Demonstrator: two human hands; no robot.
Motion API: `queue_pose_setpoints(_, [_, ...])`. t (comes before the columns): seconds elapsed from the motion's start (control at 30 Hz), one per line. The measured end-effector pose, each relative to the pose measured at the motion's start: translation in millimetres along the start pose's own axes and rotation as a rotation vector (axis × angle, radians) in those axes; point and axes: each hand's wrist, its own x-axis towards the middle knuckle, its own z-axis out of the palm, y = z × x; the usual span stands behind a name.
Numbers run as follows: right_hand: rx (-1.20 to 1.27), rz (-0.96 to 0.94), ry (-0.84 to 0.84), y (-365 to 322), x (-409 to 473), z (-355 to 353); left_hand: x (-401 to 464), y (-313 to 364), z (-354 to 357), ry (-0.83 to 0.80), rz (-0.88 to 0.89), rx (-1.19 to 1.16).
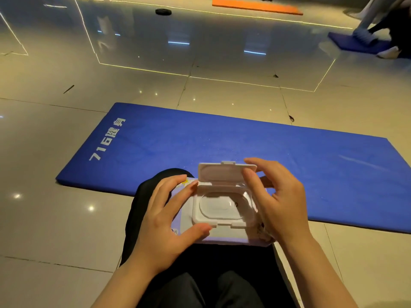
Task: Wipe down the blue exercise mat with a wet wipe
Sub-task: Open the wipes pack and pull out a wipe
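Note:
The blue exercise mat (222,143) lies flat on the tiled floor in front of me, with white print near its left end. A pack of wet wipes (222,210) rests on my lap over my black trousers. Its white flip lid (224,172) stands up open, showing a clear seal over the opening. My left hand (164,221) holds the pack's left side, thumb at the front edge and fingers along the top. My right hand (280,201) is at the pack's right side, thumb and forefinger pinching the right end of the raised lid.
Glossy floor tiles surround the mat. An orange mat (255,6) and a black disc (163,11) lie far back. At the upper right a person's feet rest on another blue mat (347,42).

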Motion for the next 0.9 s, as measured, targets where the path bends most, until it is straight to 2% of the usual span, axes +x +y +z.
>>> queue_pose_setpoints(0.13, [0.242,0.182,-0.106,11.1,12.4,13.7,-3.1,-0.3,3.7,0.005,-0.06,0.013])
queue_pose_setpoints(0.2, [0.314,0.263,-0.046,17.2,10.1,14.8,-1.6,-0.9,3.8,-0.004,-0.067,0.018])
queue_pose_setpoints(0.33, [0.276,0.309,0.012,22.6,9.8,6.5,0.2,0.9,1.9,-0.024,-0.068,0.051])
queue_pose_setpoints(0.4, [0.181,0.205,0.023,19.9,5.2,1.0,3.8,5.3,-4.4,-0.037,-0.032,0.088])
queue_pose_setpoints(0.5, [-0.098,-0.084,0.032,21.5,-13.0,-6.3,19.3,19.9,-12.3,-0.076,0.155,0.186])
queue_pose_setpoints(0.53, [-0.108,-0.109,0.01,25.6,-22.0,-6.4,26.2,25.5,-11.9,-0.112,0.219,0.203])
queue_pose_setpoints(0.6, [0.027,-0.015,-0.051,28.9,-36.3,-5.3,40.6,34.8,-6.2,-0.226,0.272,0.172])
queue_pose_setpoints(0.73, [0.227,0.114,-0.084,29.2,-46.8,1.1,63.1,40.9,8.9,-0.409,0.213,0.203])
queue_pose_setpoints(0.9, [0.265,0.109,-0.098,35.2,-42.0,5.0,87.2,40.3,4.1,-0.622,0.14,0.25])
